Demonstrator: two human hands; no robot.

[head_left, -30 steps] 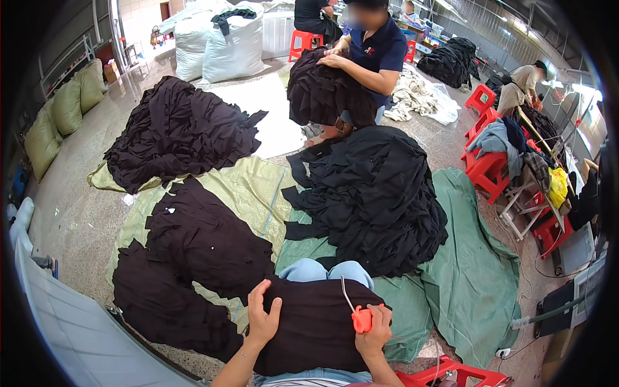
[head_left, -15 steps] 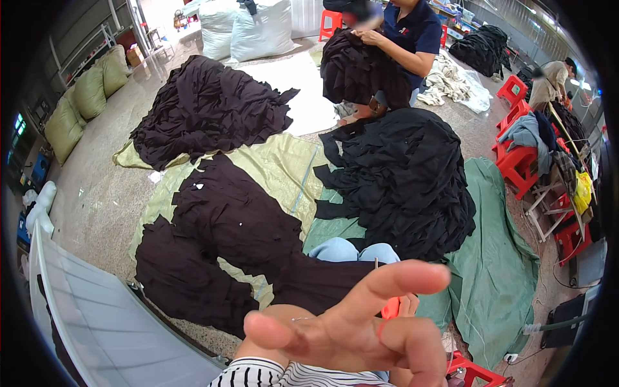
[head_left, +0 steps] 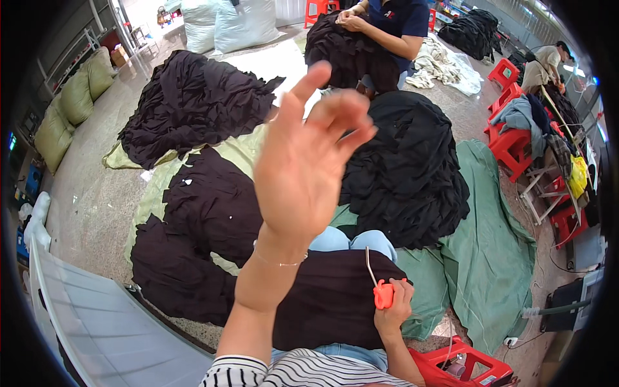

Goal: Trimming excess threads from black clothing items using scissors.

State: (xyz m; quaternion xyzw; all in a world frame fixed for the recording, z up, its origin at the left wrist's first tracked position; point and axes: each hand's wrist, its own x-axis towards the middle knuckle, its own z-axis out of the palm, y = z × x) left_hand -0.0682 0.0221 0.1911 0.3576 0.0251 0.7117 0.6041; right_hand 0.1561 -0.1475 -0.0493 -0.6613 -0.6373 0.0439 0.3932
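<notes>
My left hand (head_left: 302, 161) is raised high in the middle of the view, palm showing and fingers apart, with nothing in it. It hides part of the cloth piles behind. My right hand (head_left: 396, 308) is closed around an orange-handled tool (head_left: 383, 295) with a thin, bent metal tube pointing away from me. Dark brown cloth (head_left: 322, 300) lies spread over my lap, and my right hand rests at its right edge. Beyond my knees sits a large heap of black cloth pieces (head_left: 406, 174).
Dark brown cloth piles (head_left: 206, 203) lie on a yellowish sheet at left, with another heap (head_left: 196, 103) behind. A green sheet (head_left: 493, 238) covers the floor at right. A red stool (head_left: 461, 364) stands by my right side. Opposite, a co-worker (head_left: 393, 32) handles dark cloth.
My left hand has risen up and away from close in front of the camera. My right hand and the orange tool, largely hidden before, now show plainly. The whole view has shifted slightly.
</notes>
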